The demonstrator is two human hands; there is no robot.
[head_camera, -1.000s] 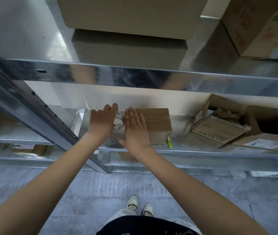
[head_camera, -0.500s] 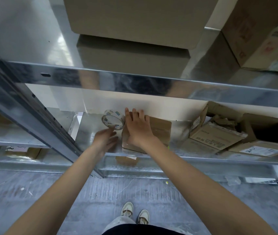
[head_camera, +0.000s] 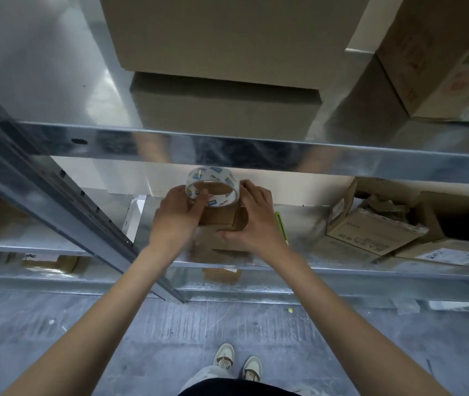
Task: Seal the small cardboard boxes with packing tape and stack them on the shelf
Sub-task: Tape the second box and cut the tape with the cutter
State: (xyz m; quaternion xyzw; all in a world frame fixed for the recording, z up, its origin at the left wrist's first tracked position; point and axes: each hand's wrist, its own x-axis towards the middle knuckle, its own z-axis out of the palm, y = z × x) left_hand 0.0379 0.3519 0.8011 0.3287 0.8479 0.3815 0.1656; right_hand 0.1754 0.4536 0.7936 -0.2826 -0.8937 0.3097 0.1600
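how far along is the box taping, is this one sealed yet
Done: the small box sits on the shelf with its flaps down. In hand: the left hand grips the tape roll above the box, while the right hand grips the box's right side. Left: I cannot tell whether any tape is on the seam; sealing and stacking remain. The boxes on the right are open.

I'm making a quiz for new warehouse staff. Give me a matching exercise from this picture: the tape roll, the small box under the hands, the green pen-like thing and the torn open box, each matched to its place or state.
Things:
1. tape roll
2. small box
3. green pen-like thing
4. torn open box

Places or states:
A. lies on the shelf just right of the right hand
B. held up between both hands
C. far right on the shelf, flaps up
D. between the hands, below the roll

Pairs: 1-B, 2-D, 3-A, 4-C. The left hand pinches the roll.
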